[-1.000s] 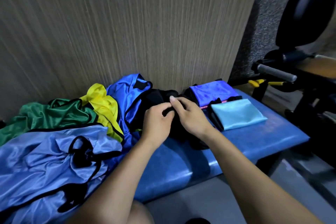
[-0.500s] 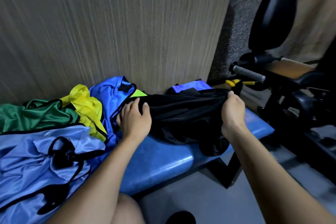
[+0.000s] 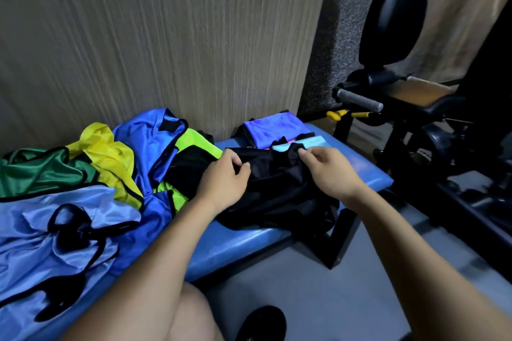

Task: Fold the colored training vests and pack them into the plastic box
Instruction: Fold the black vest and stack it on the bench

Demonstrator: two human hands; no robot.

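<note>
Two hands, left hand point(image 3: 224, 176) and right hand point(image 3: 327, 171), are pinching the black vest point(image 3: 277, 191) at centre frame on the blue worktop point(image 3: 371, 171), apparently so its top edge is aligned for folding; no plastic box is visible.

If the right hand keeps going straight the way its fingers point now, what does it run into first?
The right hand pinches the black vest, fingers aimed left and slightly away. Going on, it would probably meet more of that bunched vest first, then the left hand. Depth is hard to judge from one view.
</note>
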